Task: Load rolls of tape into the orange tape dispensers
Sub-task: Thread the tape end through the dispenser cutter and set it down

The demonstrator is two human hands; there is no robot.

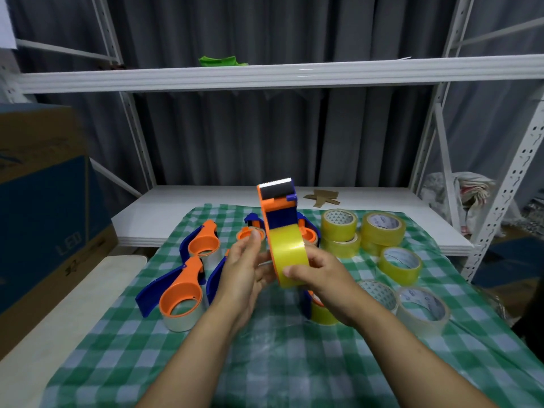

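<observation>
An orange and blue tape dispenser [278,207] stands upright in the air above the checked cloth, cutter end up, with a yellow tape roll [290,256] seated at its lower end. My right hand [321,278] grips the roll from the right, thumb across its front. My left hand [245,267] lies flat against the dispenser's left side with straight fingers. To the left, two dispensers [203,241] [179,295] lie on the cloth with clear rolls in them. Several loose yellow rolls [382,228] and pale rolls [422,309] sit at the right.
A green checked cloth [279,363] covers the table. A white shelf board [182,207] runs behind it, with metal rack posts [506,184] at the right. A blue and brown carton [44,201] stands at the left. More dispensers [253,228] lie behind my hands.
</observation>
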